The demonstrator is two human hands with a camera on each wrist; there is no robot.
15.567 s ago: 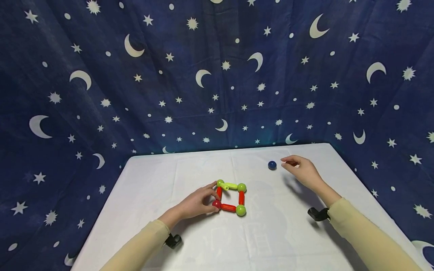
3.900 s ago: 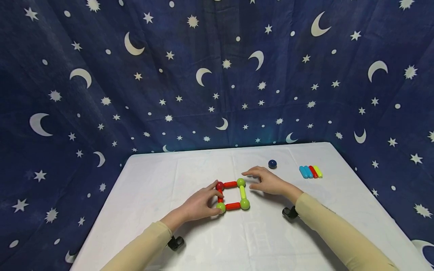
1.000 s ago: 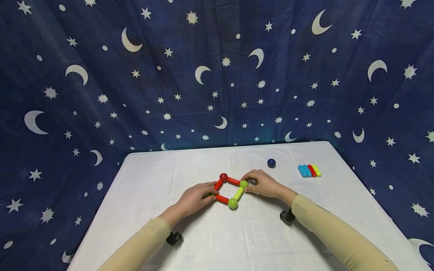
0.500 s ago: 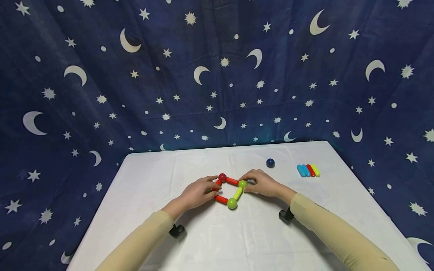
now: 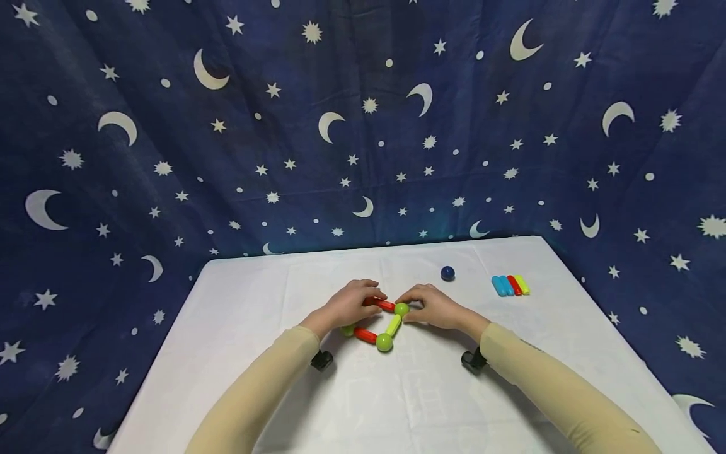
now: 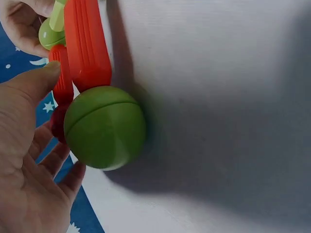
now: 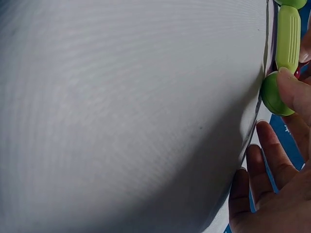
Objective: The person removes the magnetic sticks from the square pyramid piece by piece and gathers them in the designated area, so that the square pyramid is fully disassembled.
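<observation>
A square frame of rods and balls lies on the white table. In the head view it shows a near red rod (image 5: 365, 335), a yellow-green rod (image 5: 394, 325), a near green ball (image 5: 384, 342) and a left green ball (image 5: 347, 330). My left hand (image 5: 351, 302) reaches over the far left corner, thumb against the far red rod (image 5: 386, 305), fingers behind the dark red ball (image 6: 57, 124). It hides that ball and the left side in the head view. My right hand (image 5: 437, 308) pinches the right corner's green ball (image 5: 401, 309) between thumb and index finger.
A dark blue ball (image 5: 447, 273) sits behind the right hand. Farther right, two blue rods, a red one and a yellow one lie side by side as a rod row (image 5: 510, 285). A dark blue star-patterned curtain (image 5: 363, 126) hangs behind the white table (image 5: 227, 353).
Lately my left hand has moved from the frame's left corner to its far left corner, while my right hand keeps its hold. Earlier, the frame was turned and the rod row appeared at right.
</observation>
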